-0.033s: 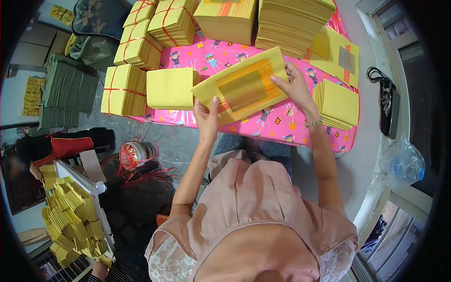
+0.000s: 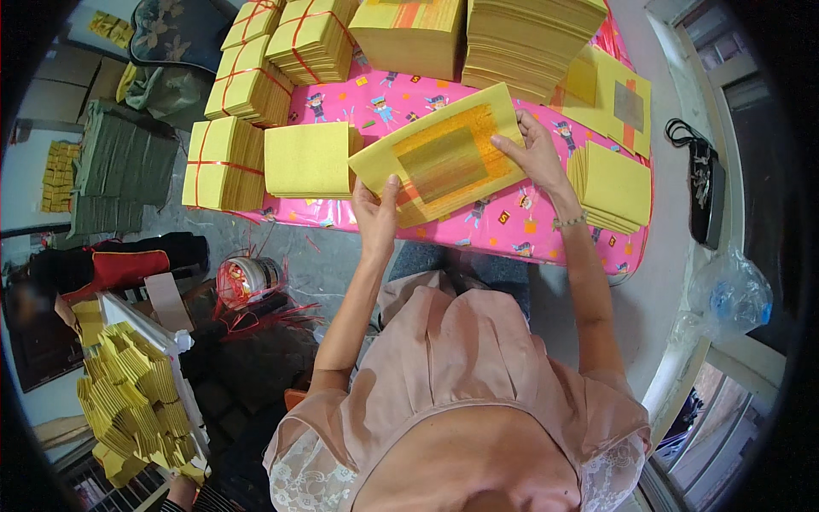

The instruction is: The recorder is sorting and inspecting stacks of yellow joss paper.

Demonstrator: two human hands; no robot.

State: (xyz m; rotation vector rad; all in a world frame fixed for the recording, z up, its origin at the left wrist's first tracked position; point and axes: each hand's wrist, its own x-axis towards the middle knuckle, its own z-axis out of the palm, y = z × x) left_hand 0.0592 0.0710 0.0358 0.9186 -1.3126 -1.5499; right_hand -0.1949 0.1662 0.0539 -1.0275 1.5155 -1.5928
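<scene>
A thin sheaf of yellow joss paper [image 2: 442, 164], with an orange print and a gold-brown square on its face, is held tilted above the pink table cover. My left hand [image 2: 375, 213] pinches its lower left corner, thumb on top. At its right end, my right hand [image 2: 536, 154] grips the edge, thumb on the printed face and fingers behind. Just left of the sheaf lies an untied yellow stack [image 2: 307, 160]. A smaller pile of yellow sheets [image 2: 609, 188] rests beside my right wrist. Beyond it are loose printed sheets [image 2: 630, 109].
Yellow bundles tied with red string [image 2: 223, 164] line the table's left side. Tall stacks [image 2: 533, 47] stand at the back. On the floor sits a tub [image 2: 247, 282] amid red strings. Left, a box of folded yellow paper [image 2: 136, 392] has another person's hand [image 2: 181, 491] below it.
</scene>
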